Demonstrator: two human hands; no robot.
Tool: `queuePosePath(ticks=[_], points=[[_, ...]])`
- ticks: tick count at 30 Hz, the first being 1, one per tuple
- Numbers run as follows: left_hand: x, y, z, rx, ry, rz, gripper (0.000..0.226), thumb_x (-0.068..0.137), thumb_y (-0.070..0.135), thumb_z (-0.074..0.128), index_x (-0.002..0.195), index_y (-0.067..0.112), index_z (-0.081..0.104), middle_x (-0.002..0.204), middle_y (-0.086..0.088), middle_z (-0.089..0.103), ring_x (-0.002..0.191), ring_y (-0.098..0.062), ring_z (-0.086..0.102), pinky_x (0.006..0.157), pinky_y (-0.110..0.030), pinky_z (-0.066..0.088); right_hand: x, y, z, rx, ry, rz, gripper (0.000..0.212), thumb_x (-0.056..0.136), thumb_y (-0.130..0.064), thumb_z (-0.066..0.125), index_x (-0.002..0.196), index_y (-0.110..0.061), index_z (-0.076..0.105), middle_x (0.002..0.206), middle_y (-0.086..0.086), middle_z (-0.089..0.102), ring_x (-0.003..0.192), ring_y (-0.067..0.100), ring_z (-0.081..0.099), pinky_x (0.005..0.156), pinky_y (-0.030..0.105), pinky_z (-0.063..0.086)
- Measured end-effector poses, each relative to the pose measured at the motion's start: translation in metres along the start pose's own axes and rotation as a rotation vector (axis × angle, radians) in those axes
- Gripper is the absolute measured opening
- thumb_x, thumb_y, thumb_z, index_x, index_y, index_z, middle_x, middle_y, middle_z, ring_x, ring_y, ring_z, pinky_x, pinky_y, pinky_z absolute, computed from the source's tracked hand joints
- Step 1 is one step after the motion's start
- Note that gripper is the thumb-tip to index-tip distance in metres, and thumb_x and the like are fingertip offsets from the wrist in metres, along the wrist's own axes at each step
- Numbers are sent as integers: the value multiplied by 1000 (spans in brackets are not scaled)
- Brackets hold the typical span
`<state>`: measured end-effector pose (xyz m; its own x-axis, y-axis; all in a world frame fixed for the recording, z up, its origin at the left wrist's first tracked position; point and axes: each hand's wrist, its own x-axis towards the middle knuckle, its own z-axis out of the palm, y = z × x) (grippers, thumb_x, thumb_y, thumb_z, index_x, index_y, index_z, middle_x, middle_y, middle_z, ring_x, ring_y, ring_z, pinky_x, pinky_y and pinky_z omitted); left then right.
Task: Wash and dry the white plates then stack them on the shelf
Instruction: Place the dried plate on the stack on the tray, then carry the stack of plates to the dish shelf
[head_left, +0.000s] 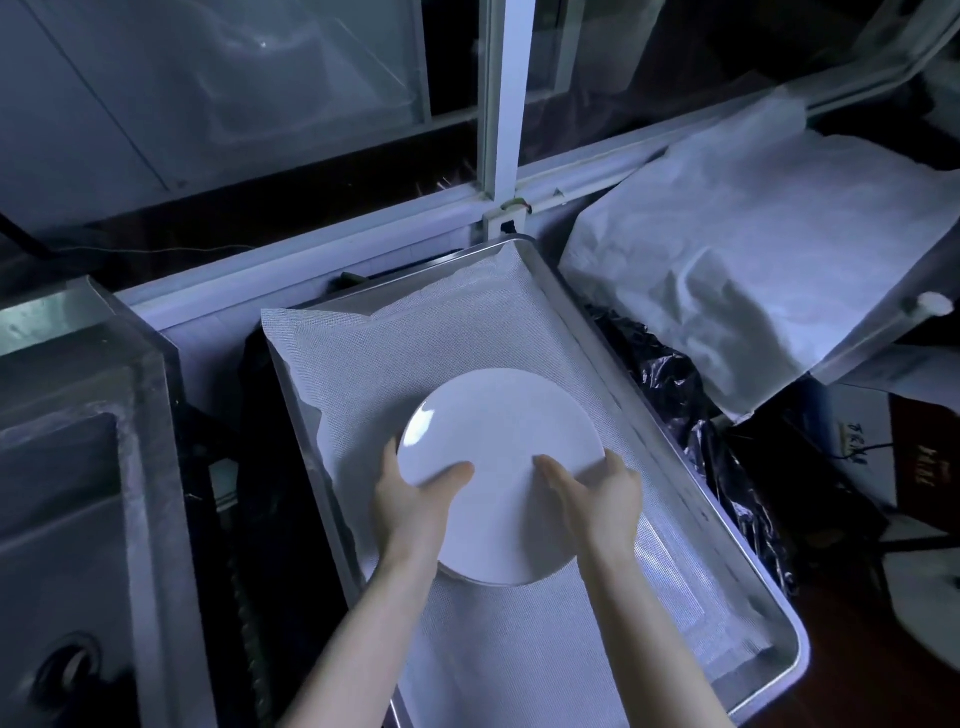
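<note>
Both hands grip the white plate (498, 447) at its near rim: left hand (410, 501) and right hand (597, 499), thumbs on top, fingers underneath, just above the mesh-lined metal tray (727, 525). My tip: lower it level, release once it's seated.

arms: both forearms (379, 618) bare to frame edge | left grip (410, 493) bare | right grip (597, 499) bare
</note>
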<state>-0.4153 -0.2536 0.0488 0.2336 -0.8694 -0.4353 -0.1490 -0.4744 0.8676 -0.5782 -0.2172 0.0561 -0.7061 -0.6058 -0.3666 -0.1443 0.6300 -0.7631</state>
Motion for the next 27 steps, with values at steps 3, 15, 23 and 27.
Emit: queuePosePath(ticks=[3,15,23,27], points=[[-1,1,0,-38,-6,-8,65,61,25,88,115,42,55,93,21,69,84,2,66,66,-23,49,-2,0,-1,29,-5,-13,51,69,-40,86,101,-7,63,108,16,60,103,37,57,91,51,50],[-8,11,2,-55,-23,63,66,64,20,88,116,42,53,101,19,67,85,3,65,64,-21,48,-5,4,-13,255,-73,15,33,68,-26,86,91,-26,63,93,0,72,86,22,68,77,42,57],[-12,17,4,-32,-24,100,67,63,20,88,117,41,54,99,22,67,79,11,63,62,-19,47,-8,10,-14,272,-57,-8,41,73,-27,84,104,-30,57,102,-10,67,95,17,64,82,39,53],[-17,19,4,-60,-26,117,66,63,21,88,117,42,55,99,24,68,80,12,63,67,-22,50,-7,5,-19,248,-43,-35,44,73,-30,83,109,-26,59,103,-8,67,98,19,64,84,42,53]])
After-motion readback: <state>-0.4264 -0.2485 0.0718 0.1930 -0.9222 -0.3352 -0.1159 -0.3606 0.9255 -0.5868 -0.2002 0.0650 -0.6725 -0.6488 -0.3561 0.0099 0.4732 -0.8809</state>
